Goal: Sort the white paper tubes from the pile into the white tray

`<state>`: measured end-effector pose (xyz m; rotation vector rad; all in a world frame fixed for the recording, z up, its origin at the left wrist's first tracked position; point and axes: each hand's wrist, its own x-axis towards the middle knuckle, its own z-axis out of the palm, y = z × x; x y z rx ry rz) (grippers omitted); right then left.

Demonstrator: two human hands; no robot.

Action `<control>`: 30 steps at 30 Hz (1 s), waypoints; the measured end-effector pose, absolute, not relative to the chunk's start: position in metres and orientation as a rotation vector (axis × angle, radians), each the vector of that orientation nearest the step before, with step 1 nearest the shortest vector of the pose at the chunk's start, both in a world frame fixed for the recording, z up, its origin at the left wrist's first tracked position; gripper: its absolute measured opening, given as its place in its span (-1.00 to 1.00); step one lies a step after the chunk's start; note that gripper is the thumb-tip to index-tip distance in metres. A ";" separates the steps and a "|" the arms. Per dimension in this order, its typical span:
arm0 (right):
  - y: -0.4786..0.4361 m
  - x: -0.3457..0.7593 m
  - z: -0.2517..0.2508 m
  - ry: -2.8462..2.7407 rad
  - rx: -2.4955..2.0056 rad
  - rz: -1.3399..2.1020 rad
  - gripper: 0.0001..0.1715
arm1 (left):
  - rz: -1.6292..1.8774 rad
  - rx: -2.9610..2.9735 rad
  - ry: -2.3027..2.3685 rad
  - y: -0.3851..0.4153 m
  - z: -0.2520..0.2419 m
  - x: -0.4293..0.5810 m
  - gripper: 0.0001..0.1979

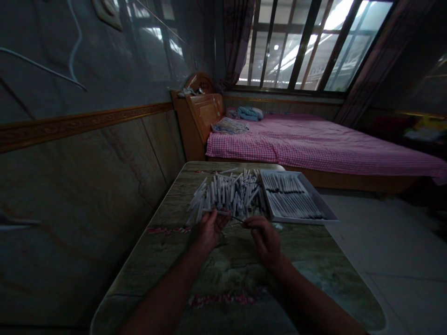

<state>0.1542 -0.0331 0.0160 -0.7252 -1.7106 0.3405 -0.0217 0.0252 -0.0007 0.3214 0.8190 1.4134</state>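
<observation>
My left hand (209, 229) is closed on a white tube (215, 212) at the near edge of a loose pile of white tubes (226, 193) on the table (223, 274). My right hand (264, 239) is pinched on a thin dark stick (238, 219) whose tip points at the tube in my left hand. Both hands are a little above the table, close together, just in front of the pile.
A shallow white tray (324, 207) holding rows of tubes lies right of the pile. A wall runs along the table's left side. Beyond the table stands a bed (314, 144) with a pink checked cover, under a barred window.
</observation>
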 end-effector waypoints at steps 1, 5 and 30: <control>-0.033 0.154 0.016 -1.714 -0.724 0.354 -0.78 | 1.410 0.320 0.822 0.025 0.000 -0.021 -0.89; -0.034 0.155 0.015 -1.693 -0.712 0.408 -0.78 | 1.383 0.327 0.829 0.025 0.001 -0.021 -0.87; -0.006 0.147 -0.011 -1.129 -0.843 1.545 -0.44 | 1.133 0.534 0.741 0.003 0.001 -0.015 -0.72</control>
